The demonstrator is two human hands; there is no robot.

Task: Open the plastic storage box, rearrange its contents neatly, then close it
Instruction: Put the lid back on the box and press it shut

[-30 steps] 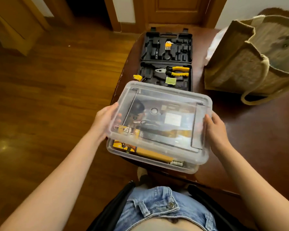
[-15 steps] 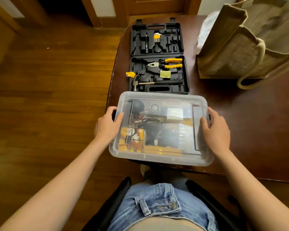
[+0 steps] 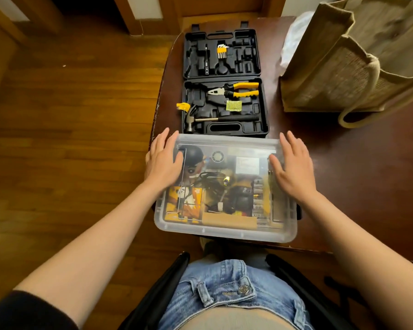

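A clear plastic storage box sits at the near edge of the dark wooden table, its clear lid lying flat on top. Through the lid show a small figure with a black helmet, orange packets, a black cable, batteries and a brown cardboard piece. My left hand presses flat on the lid's left side, fingers straight. My right hand presses flat on the lid's right side, fingers spread.
Just behind the box lies an open black tool case holding yellow-handled pliers, a hammer and hex keys. A large burlap tote bag stands at the back right. Wooden floor lies to the left.
The lid, held tilted above the box a second ago, has come down flat on it. Both hands have moved from gripping its side edges to pressing on top.
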